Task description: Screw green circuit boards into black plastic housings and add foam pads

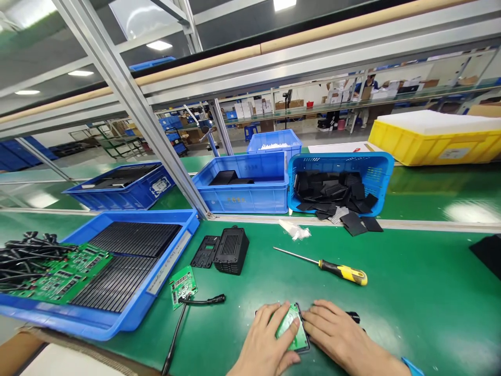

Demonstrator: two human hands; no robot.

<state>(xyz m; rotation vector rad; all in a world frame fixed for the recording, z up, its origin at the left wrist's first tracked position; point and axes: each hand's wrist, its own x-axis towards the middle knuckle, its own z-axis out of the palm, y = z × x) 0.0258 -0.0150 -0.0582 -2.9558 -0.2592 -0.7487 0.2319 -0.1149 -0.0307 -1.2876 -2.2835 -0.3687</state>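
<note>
Your left hand (pixel 270 334), loosely spread, spans a board (pixel 300 341) in a case (pixel 308 342) near the surface's (pixel 227 329) front edge; your flattened right hand (pixel 336 331) seemingly steadies it.

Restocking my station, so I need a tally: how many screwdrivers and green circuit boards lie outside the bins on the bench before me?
Screwdriver: 1
Green circuit boards: 2 (one with cables, one under the left hand, in a black frame)
Total: 3
</note>
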